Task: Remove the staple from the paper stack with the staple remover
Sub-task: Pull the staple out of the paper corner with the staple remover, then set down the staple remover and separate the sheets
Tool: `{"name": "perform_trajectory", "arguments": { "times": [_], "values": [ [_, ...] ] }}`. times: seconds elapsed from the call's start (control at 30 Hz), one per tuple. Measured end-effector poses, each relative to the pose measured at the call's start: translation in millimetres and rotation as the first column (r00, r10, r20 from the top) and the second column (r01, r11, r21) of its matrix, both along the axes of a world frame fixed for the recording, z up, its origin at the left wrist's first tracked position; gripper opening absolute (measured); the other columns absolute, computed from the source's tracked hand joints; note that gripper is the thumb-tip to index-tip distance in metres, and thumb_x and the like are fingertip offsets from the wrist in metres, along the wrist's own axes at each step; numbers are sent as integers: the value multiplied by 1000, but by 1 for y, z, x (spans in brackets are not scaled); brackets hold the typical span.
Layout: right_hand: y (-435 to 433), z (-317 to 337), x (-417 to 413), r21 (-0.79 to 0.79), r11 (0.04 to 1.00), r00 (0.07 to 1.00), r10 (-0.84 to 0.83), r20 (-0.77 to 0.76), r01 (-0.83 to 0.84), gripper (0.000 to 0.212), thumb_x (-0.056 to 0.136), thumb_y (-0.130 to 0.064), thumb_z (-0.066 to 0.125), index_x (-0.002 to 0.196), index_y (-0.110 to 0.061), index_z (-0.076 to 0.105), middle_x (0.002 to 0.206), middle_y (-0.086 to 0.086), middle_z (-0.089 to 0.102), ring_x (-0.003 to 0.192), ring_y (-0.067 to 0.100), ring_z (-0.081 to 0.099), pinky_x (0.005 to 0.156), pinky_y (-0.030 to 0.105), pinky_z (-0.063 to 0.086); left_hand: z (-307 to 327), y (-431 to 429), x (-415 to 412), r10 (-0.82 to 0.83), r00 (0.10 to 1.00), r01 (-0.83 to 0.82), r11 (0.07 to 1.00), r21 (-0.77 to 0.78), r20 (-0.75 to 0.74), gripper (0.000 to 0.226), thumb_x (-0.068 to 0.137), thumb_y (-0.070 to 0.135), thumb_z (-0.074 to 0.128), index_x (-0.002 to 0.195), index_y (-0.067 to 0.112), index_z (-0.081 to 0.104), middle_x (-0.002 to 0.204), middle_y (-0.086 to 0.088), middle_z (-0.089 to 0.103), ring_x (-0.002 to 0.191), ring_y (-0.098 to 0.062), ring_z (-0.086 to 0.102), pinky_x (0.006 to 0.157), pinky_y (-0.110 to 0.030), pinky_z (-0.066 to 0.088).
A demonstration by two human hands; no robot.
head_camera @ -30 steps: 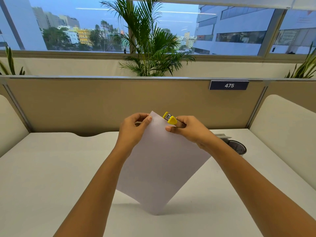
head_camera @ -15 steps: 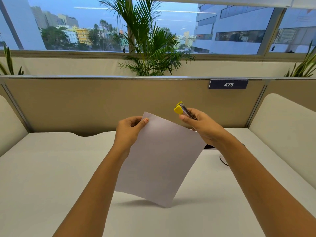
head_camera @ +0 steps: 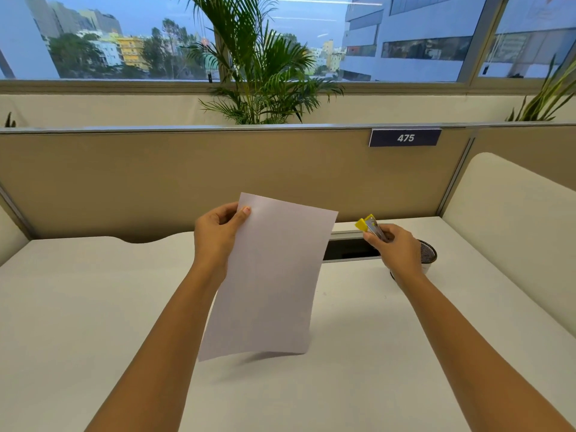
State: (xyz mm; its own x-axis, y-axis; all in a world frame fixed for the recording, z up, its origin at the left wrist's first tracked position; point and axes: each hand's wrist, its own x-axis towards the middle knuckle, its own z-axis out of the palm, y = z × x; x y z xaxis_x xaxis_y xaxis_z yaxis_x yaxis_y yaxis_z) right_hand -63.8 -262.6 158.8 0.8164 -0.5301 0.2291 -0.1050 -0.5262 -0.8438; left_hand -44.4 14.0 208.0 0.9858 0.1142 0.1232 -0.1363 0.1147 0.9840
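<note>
Soft daylight came in through the big window (head_camera: 124, 42) at the back. Thin bright streaks (head_camera: 304, 19) shone on its glass. The white surface (head_camera: 93, 307) looked bright and even. The paper (head_camera: 268, 275) threw a faint, fuzzy shadow (head_camera: 258, 358) on it, just under its bottom edge. Straight lines bent near the sides of the picture. Far buildings (head_camera: 420, 42) looked a little soft.

The right hand (head_camera: 397, 252) covers most of the staple remover (head_camera: 369, 226). A dark mesh object (head_camera: 427, 254) sits half-hidden behind it.
</note>
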Motion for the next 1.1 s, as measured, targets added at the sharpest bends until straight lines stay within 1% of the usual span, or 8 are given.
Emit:
{"name": "perform_trajectory", "arguments": {
  "times": [0.07,0.2,0.27,0.37,0.53,0.67,0.83,1.1],
  "values": [
    [-13,-19,-1,-26,997,996,-73,-50,72,34,83,-26,67,110,-6,64,102,15,68,87,26,57,72,33,42,-1,-2,2,20,1000,-20,1000,-17,-5,8,83,17,67,84,25,68,91,1,71,84,-17,67,77,-31,55],
    [-38,-59,-5,-90,973,957,-225,-183,211,33,87,-20,62,114,-2,61,108,23,65,101,39,57,72,31,34,-4,-3,6,38,999,-38,999,-23,1,8,82,18,68,87,25,68,92,2,71,84,-17,67,75,-30,55],
    [-51,-80,-7,-114,957,922,-287,-260,265,30,88,-18,61,111,1,62,108,26,63,101,41,58,73,33,38,-6,-3,8,46,999,-46,999,-27,2,8,82,18,68,88,25,68,92,2,70,83,-16,66,73,-28,54],
    [-69,-107,-10,-154,934,867,-357,-348,323,30,87,-15,60,111,4,59,110,29,59,102,43,57,81,41,45,-9,-3,13,57,998,-57,998,-29,-4,10,82,20,68,91,24,68,92,4,70,84,-14,67,72,-26,53],
    [-86,-136,-19,-236,907,799,-420,-431,350,26,85,-10,61,105,7,59,107,29,58,101,44,56,79,42,46,-13,-3,18,58,998,-58,997,-47,0,9,82,19,67,90,25,67,91,7,70,81,-9,67,69,-23,54],
    [-94,-154,-16,-288,896,779,-438,-449,338,24,84,-9,62,100,9,59,104,29,58,101,43,54,77,42,47,-18,-6,25,61,998,-61,996,-69,-3,9,83,18,66,87,26,66,87,10,69,74,-3,67,62,-16,54],
    [-99,-168,-13,-346,879,782,-458,-423,328,26,86,-8,59,104,12,56,106,31,54,104,44,48,77,45,45,-21,-10,31,51,999,-51,996,-79,-1,8,84,19,65,85,26,66,82,12,70,66,2,67,54,-13,52],
    [-104,-175,-13,-385,871,765,-464,-447,304,35,86,-16,62,106,12,56,111,30,49,106,44,45,81,47,45,-26,-12,32,50,998,-52,996,-76,-24,10,83,21,66,93,23,66,90,8,69,77,-5,66,57,-14,53]
  ]
}}
